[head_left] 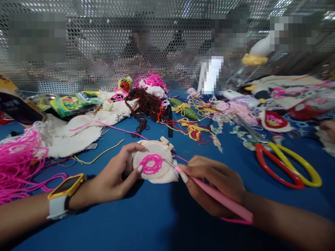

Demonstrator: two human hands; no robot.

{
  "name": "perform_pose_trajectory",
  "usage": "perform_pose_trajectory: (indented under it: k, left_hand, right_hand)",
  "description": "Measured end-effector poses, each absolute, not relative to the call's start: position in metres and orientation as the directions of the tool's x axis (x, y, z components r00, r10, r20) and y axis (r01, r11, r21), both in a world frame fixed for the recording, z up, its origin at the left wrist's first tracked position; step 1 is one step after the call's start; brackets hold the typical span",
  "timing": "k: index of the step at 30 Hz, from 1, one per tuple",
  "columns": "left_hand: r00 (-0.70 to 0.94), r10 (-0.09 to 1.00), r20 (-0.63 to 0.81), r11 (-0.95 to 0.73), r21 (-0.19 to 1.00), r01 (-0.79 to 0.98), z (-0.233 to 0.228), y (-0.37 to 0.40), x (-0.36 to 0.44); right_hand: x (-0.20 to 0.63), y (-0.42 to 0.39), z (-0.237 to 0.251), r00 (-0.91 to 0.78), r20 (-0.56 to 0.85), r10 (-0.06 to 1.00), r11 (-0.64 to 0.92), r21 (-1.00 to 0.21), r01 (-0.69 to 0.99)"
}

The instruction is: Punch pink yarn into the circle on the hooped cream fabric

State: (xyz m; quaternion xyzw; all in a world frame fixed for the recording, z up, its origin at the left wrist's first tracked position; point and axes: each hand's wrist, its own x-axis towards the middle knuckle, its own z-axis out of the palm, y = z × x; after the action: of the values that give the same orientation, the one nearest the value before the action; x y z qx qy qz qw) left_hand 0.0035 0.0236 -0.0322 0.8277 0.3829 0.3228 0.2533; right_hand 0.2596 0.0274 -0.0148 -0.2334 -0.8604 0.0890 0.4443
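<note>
Blue covers the counter (146, 223), and blurred patches hide much of what stands beyond the perforated metal screen (104, 52) along its far edge. Both forearms are cut off by the lower corners. Near the middle of the near edge, the left hand (115, 177) has its grip curled around a small embroidery hoop (153, 162), thumb pressed on the front and fingers behind it; the hoop's cloth carries a ring of pink stitching (151, 164). The right hand (214, 181) has its grip pinched together on a pink punch needle (222, 200), whose metal tip touches the cloth at the hoop's right edge. A yellow-cased watch (66, 186) sits on the left wrist. Red and yellow scissors (285, 165) lie toward the right edge, well apart from the hands. Loose pink yarn (18, 157) piles at the left edge, beside white cloth (73, 134). Tangled brown yarn (145, 103) lies farther back; the clutter behind it is hard to make out.
</note>
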Motion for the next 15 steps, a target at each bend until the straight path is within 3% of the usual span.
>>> perform_pose_trajectory:
  k: [15]
  left_hand:
    - [0.49,0.801,0.343,-0.576,0.664,0.477,-0.0326,0.0234,0.003]
  right_hand:
    - [0.2573,0.0296,-0.0174,-0.503,0.723,0.474,0.879,-0.36,0.311]
